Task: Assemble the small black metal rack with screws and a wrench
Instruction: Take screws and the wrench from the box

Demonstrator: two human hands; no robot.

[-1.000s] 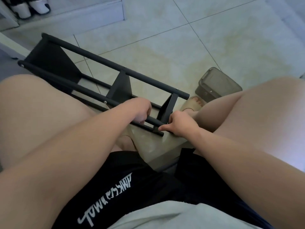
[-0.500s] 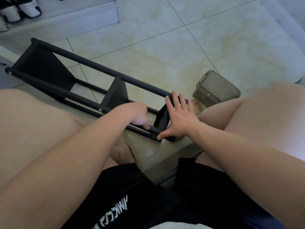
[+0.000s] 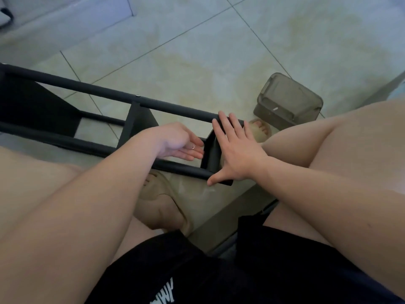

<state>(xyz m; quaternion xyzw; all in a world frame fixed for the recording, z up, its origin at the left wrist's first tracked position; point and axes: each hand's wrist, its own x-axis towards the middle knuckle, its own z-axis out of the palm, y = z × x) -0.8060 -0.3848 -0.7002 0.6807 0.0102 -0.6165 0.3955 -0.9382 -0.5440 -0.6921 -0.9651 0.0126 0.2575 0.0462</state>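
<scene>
The black metal rack lies on its side across the tiled floor between my knees, its long bars running from upper left to lower right. My right hand lies flat with spread fingers against the rack's right end panel; the thumb reaches the lower bar's end. My left hand hovers inside the frame just left of that panel, palm turned up, fingers straight. A small shiny metal piece rests on its fingers. No wrench shows.
A translucent grey-brown plastic box stands on the floor just beyond my right knee. My slippered feet are under the rack, the right foot and the left foot. A raised step runs along the top left.
My left hand has let go of the lower bar and turned palm up, showing the small metal piece. My right hand went from curled by the bar to flat on the end panel.
</scene>
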